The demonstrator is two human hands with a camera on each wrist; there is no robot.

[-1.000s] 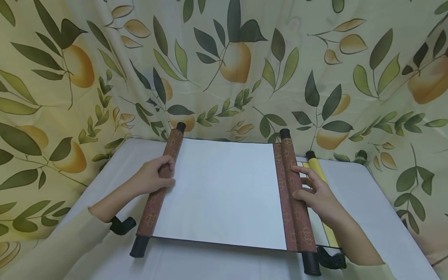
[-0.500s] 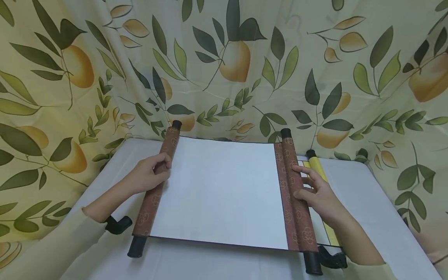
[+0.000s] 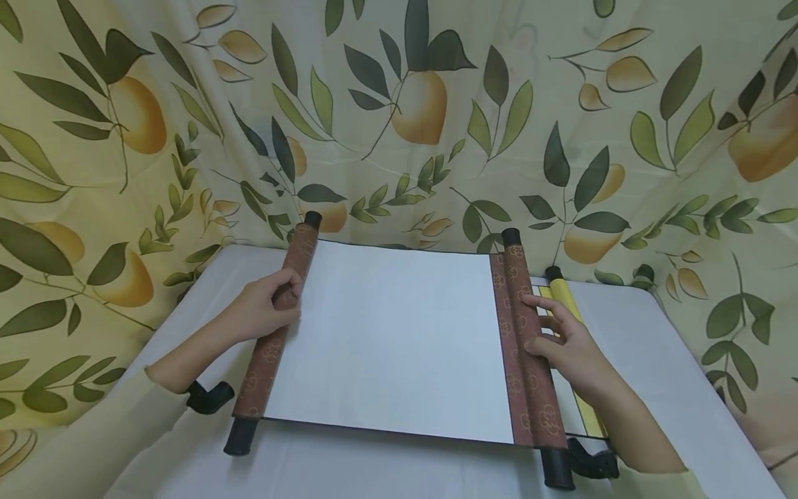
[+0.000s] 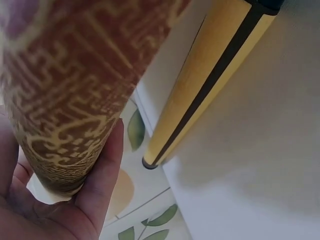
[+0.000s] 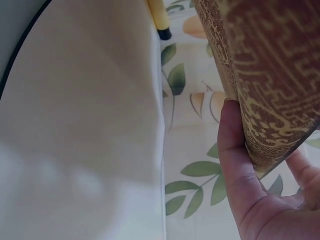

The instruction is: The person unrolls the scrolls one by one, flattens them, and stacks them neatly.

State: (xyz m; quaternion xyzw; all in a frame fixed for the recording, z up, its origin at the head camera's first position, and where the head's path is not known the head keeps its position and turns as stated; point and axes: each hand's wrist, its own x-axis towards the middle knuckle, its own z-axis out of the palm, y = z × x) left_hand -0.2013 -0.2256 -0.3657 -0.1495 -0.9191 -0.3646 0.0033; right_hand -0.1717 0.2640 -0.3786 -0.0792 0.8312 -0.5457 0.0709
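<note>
A blank white scroll (image 3: 399, 346) is spread between two reddish-brown patterned rollers with black end knobs. My left hand (image 3: 271, 305) grips the left roller (image 3: 268, 360) around its middle, fingers over the top and thumb on the inner side. In the left wrist view that roller fills the upper left, with the hand (image 4: 75, 205) wrapped around it. On the other side, my right hand (image 3: 564, 339) holds the right roller (image 3: 542, 378), fingertips and thumb on its outer edge. The right wrist view shows its brown patterned cover (image 5: 280, 75) against the thumb (image 5: 232, 135).
A second scroll's yellow roller (image 3: 569, 298) lies at the right, partly behind the right hand. The left wrist view has a yellow roller with a dark stripe (image 4: 210, 80). Everything stands over a white table (image 3: 636, 333), with a leaf-and-fruit patterned cloth (image 3: 399, 104) behind.
My left hand has moved slightly left with the left roller, widening the white spread a little. The right hand and right roller have shifted barely at all.
</note>
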